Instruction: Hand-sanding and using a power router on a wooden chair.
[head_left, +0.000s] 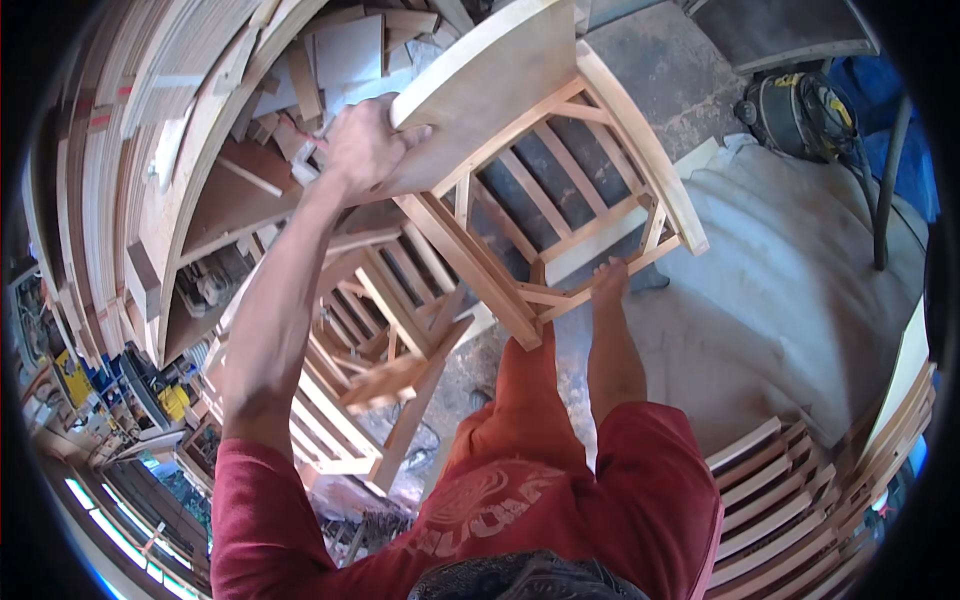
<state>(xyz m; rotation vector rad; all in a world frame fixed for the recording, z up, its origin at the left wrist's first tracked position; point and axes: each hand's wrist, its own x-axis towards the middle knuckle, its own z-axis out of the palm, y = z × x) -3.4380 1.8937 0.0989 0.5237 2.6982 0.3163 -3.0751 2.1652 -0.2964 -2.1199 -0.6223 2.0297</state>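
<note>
An unfinished wooden chair frame (637, 150) is held up in front of me, tilted, its slatted back seen through the open seat frame. My left hand (371, 146) grips the edge of the broad pale board (487, 97) at its upper left, thumb on the board's face. Lower down, my right hand (611, 279) is closed around a rail of the seat frame, near a corner brace. Just left of the held chair, more wooden chair frames (390, 300) stand close together.
Tall stacked boards (112, 150) and wood offcuts (349, 52) lie at the left and upper left. A pale sheet (757, 262) covers something at right. A round black machine (799, 116) stands behind it. Slatted wooden pieces (780, 510) are at lower right.
</note>
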